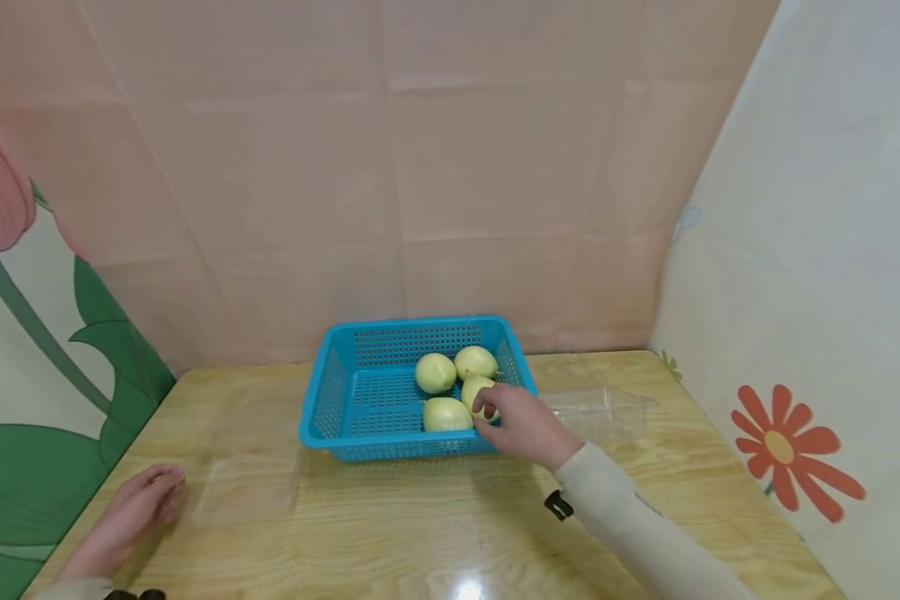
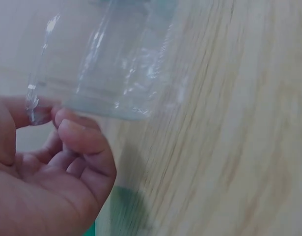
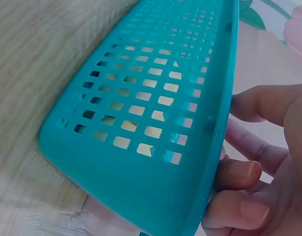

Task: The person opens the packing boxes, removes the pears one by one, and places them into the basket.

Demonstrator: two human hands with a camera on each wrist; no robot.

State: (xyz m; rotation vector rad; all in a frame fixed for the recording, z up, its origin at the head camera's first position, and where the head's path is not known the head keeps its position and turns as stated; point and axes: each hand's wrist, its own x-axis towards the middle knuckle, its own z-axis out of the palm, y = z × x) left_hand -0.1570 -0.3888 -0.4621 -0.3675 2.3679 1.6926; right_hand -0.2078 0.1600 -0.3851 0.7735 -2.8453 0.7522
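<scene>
Several pale yellow-green, pear-like fruits lie in the right half of a blue perforated plastic basket. Reaching over its front right rim, my right hand has loosely bent fingers over the rightmost fruit; no firm grip on it shows. In the right wrist view the basket wall hides some fingertips, and the palm holds nothing visible. My left hand hovers low at the left with fingers loosely curled, beside a clear plastic container. The left wrist view shows the container's edge close to the fingertips, with nothing clearly pinched.
A second clear plastic container stands right of the basket, partly behind my right hand. The wooden table meets a pink backdrop behind and a flower-printed sheet at the right.
</scene>
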